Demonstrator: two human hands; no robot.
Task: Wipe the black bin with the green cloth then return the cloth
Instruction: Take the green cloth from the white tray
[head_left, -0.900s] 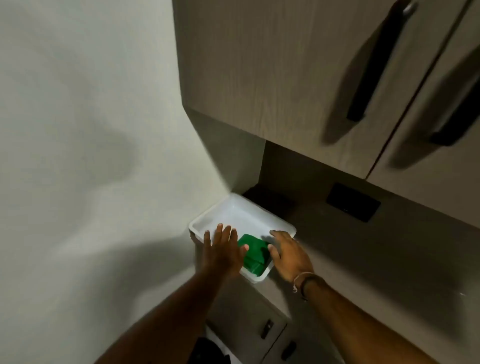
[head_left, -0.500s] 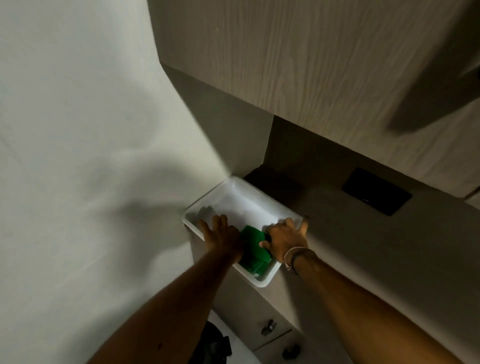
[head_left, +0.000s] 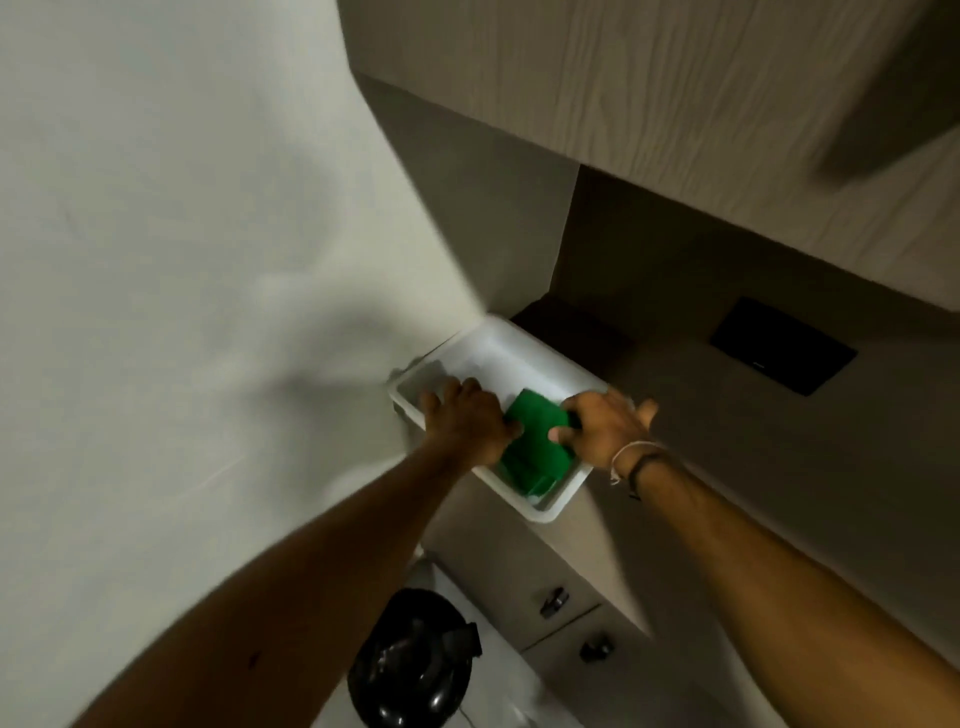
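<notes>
A folded green cloth (head_left: 535, 441) lies in a white tray (head_left: 551, 512) on the counter's left end. My right hand (head_left: 605, 431) reaches in from the right, its thumb and curled fingers pinching the cloth's right edge. My left hand (head_left: 467, 421) lies palm down over the tray's left side, thumb against the cloth; its fingertips are hidden inside the tray. The black bin (head_left: 415, 660), lined with a shiny black bag, stands on the floor below, between my forearms.
A pale wall runs along the left. Wooden upper cabinets (head_left: 649, 93) hang close overhead. A black wall plate (head_left: 782, 345) sits on the backsplash to the right. Drawers with small knobs (head_left: 553, 603) are under the counter.
My view has tilted down, bringing the black bin into sight. My right hand has moved from the tray's rim onto the cloth and closed on its edge. My left hand has curled inside the tray.
</notes>
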